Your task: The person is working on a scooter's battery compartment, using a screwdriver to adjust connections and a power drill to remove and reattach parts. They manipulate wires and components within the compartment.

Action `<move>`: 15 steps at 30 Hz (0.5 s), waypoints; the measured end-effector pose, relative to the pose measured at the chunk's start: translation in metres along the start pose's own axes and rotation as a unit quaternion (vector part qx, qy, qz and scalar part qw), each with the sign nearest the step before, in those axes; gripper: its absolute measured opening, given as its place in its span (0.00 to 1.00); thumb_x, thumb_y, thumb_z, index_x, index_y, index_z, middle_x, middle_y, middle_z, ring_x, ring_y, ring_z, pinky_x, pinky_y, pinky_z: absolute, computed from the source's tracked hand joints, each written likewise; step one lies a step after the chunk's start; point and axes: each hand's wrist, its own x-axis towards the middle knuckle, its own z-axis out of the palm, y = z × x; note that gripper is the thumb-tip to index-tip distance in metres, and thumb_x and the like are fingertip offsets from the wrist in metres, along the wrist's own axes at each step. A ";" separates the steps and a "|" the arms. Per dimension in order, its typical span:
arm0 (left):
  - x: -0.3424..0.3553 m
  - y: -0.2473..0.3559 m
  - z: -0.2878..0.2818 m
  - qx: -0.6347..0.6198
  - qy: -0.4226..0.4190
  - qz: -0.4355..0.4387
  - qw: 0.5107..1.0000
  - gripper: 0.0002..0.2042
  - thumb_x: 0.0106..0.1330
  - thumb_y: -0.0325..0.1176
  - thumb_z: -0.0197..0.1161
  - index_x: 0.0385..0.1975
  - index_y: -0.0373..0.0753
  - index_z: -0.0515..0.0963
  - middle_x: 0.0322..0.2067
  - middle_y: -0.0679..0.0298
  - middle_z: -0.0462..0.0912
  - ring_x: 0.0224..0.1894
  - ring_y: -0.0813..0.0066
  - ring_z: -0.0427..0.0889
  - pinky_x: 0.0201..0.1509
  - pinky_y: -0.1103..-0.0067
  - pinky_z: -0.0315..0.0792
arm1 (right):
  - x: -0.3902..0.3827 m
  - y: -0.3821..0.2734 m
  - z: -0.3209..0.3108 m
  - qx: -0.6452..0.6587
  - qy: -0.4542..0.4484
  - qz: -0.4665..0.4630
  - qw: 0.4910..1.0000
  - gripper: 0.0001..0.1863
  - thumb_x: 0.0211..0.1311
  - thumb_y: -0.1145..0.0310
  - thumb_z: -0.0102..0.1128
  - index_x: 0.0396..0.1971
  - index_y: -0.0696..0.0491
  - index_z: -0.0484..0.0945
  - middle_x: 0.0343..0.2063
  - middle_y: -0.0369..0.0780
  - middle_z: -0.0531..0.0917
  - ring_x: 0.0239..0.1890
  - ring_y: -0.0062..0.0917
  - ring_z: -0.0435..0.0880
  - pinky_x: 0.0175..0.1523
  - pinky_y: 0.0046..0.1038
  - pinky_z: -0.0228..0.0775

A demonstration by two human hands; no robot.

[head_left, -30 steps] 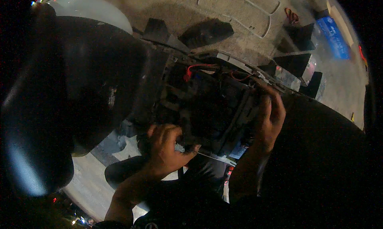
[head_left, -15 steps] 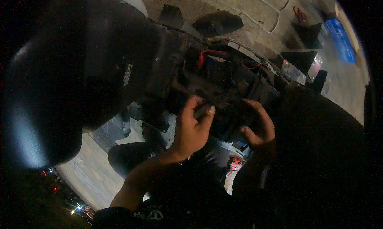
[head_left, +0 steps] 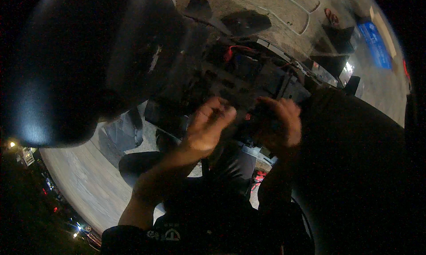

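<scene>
My left hand [head_left: 208, 124] is over a dark open compartment [head_left: 235, 81] of what looks like a scooter. Its fingers are curled in toward the thumb, and whatever is between them is too dim to make out. My right hand [head_left: 284, 117], blurred, hovers at the compartment's right part with its fingers apart and slightly bent. Black blocks and parts fill the compartment, with a red cable [head_left: 230, 53] along its far side. A small red spot [head_left: 248, 116] shows between my hands.
A large black padded seat [head_left: 80, 68] rises at my left. Black pieces [head_left: 244, 24] lie on the ground beyond the compartment. A blue box [head_left: 375, 46] and dark angular objects are at the upper right. Red items [head_left: 259, 179] show below, near my leg.
My left hand has moved upward and inward over the compartment. My right hand has come down from the compartment's right edge toward the middle, then risen slightly. The view has shifted somewhat.
</scene>
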 end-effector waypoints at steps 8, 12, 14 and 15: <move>-0.042 -0.010 -0.042 0.358 0.067 0.191 0.911 0.27 0.61 0.38 0.68 0.58 0.34 0.70 0.54 0.51 0.76 0.49 0.55 0.79 0.60 0.66 0.70 | 0.058 0.008 -0.032 -0.026 -0.107 -0.042 0.993 0.19 0.43 0.67 0.66 0.40 0.53 0.81 0.36 0.46 0.81 0.46 0.47 0.77 0.60 0.46 0.61; -0.011 -0.032 -0.039 0.374 -0.002 0.059 0.925 0.22 0.64 0.36 0.65 0.55 0.33 0.73 0.50 0.47 0.79 0.49 0.47 0.80 0.57 0.62 0.72 | 0.113 0.029 -0.003 -0.065 -0.205 -0.114 0.970 0.15 0.47 0.72 0.65 0.39 0.54 0.82 0.39 0.46 0.84 0.44 0.41 0.82 0.57 0.40 0.68; -0.004 -0.041 -0.039 0.326 0.015 0.038 0.944 0.20 0.68 0.36 0.62 0.55 0.32 0.73 0.42 0.50 0.84 0.44 0.56 0.83 0.50 0.70 0.76 | 0.133 0.053 0.018 -0.072 -0.205 -0.180 0.959 0.18 0.47 0.71 0.66 0.41 0.54 0.82 0.41 0.46 0.84 0.42 0.42 0.82 0.56 0.40 0.69; -0.001 -0.047 -0.039 0.288 0.018 0.030 0.957 0.19 0.69 0.36 0.62 0.55 0.32 0.73 0.43 0.51 0.84 0.44 0.59 0.83 0.50 0.71 0.76 | 0.142 0.055 0.025 -0.070 -0.209 -0.196 0.956 0.19 0.47 0.71 0.66 0.42 0.54 0.81 0.41 0.46 0.84 0.42 0.43 0.82 0.55 0.40 0.69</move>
